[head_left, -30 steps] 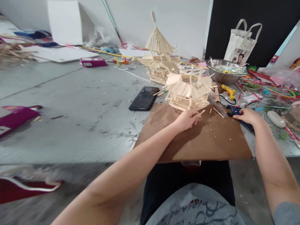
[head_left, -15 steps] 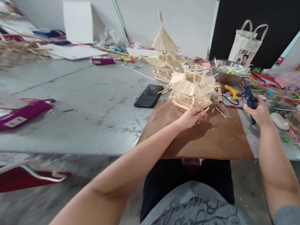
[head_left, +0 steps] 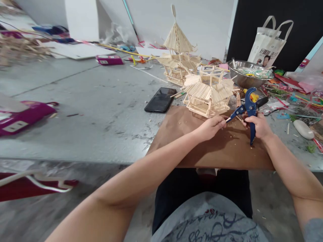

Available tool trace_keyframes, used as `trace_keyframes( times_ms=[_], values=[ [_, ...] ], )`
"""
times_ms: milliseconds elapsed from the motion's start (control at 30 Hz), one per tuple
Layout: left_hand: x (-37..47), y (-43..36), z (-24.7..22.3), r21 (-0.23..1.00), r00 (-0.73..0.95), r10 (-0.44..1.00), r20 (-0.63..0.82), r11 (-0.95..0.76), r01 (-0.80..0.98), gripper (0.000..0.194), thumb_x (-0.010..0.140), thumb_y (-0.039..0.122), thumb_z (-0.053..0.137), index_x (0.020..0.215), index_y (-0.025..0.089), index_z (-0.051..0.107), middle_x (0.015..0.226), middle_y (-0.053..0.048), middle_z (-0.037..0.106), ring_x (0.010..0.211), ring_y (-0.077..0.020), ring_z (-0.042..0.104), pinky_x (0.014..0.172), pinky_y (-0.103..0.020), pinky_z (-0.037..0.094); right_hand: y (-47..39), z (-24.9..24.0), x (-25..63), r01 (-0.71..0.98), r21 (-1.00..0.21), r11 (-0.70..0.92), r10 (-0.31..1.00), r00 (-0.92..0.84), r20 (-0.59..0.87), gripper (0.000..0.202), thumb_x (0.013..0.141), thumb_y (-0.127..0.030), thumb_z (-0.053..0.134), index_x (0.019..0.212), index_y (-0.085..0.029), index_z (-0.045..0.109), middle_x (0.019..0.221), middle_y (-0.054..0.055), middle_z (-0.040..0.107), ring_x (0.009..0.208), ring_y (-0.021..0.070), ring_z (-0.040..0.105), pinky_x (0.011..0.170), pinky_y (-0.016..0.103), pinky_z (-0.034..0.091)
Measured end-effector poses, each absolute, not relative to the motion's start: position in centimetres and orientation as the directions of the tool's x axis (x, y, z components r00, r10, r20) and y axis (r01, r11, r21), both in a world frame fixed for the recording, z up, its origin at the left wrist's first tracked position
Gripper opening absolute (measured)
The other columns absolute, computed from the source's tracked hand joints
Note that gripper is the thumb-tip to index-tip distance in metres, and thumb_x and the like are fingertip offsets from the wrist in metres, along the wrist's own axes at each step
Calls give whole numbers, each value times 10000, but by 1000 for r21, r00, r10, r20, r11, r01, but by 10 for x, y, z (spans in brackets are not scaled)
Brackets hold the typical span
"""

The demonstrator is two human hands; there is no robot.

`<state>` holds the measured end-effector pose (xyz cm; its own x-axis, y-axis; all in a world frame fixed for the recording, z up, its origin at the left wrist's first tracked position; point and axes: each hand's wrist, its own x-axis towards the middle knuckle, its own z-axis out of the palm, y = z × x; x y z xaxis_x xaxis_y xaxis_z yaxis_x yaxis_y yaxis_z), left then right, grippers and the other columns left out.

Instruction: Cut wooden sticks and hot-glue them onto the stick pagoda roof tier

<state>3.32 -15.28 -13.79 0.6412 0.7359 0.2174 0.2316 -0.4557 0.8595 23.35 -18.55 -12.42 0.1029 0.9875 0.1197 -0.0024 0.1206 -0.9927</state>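
Note:
My left hand [head_left: 212,128] pinches a short, thin wooden stick [head_left: 228,119] over the brown paper [head_left: 196,154]. My right hand [head_left: 261,126] is wrapped round a blue pipe cutter [head_left: 250,107] with a hooked jaw pointing up. One handle of the cutter reaches left to the stick's end; whether they touch, I cannot tell. Just behind my left hand stands a small pavilion model [head_left: 210,95] built of thin sticks, its top storey without a roof. Farther back is a second stick pavilion [head_left: 178,40] with a pointed roof.
A black phone [head_left: 160,100] lies left of the paper. Behind my right hand are a yellow glue gun [head_left: 253,96], partly hidden, and a steel bowl [head_left: 246,79] of scraps. Craft litter and a white mouse-shaped object [head_left: 303,129] lie at right. Purple power strips [head_left: 27,116] are at left.
My right hand has brought the pipe cutter leftward from the table's right side to beside my left hand. My left hand has shifted slightly right, still with the stick.

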Motion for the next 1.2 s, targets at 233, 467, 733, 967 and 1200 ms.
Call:
trace_keyframes(
  times_ms=[233, 467, 733, 967, 1200],
  values=[
    [33, -154, -141, 883, 670, 708, 225, -439, 168, 230, 855, 289, 380, 710, 151, 493, 825, -30, 555, 785, -127, 499, 798, -254, 399, -182, -136, 235, -119, -981, 150, 988, -4, 151, 197, 567, -197, 577, 759, -235, 593, 793, -17, 658, 872, 188, 613, 838, 341, 463],
    [37, -148, -149, 859, 621, 722, 304, -490, 149, 291, 858, 379, 375, 728, 156, 510, 714, -9, 519, 704, -131, 483, 731, -271, 405, -192, -129, 231, 89, -946, 312, 942, -160, 295, 262, 669, -269, 498, 916, -224, 572, 881, 31, 654, 921, 221, 605, 862, 394, 450],
    [28, -144, -155, 759, 538, 693, 480, -636, 140, 262, 900, 322, 349, 718, 171, 459, 566, 33, 444, 499, -80, 402, 536, -204, 367, -190, -131, 249, 895, -293, 338, 827, -134, 547, 332, 641, -271, 563, 960, -191, 526, 916, 102, 607, 872, 261, 571, 782, 391, 439],
    [25, -146, -153, 591, 521, 569, 636, -793, 143, 304, 920, 302, 334, 660, 171, 424, 577, 28, 447, 524, -71, 431, 546, -182, 393, -192, -131, 233, 917, -132, 376, 851, -286, 440, 339, 667, -266, 525, 989, -162, 524, 973, 135, 617, 920, 268, 572, 771, 366, 441],
    [24, -148, -151, 534, 520, 537, 665, -828, 173, 289, 922, 277, 329, 672, 171, 429, 573, 28, 455, 530, -74, 451, 550, -185, 415, -193, -129, 232, 916, -110, 386, 834, -295, 466, 289, 677, -282, 528, 938, -157, 529, 935, 137, 622, 893, 272, 577, 757, 365, 449]
  ],
)
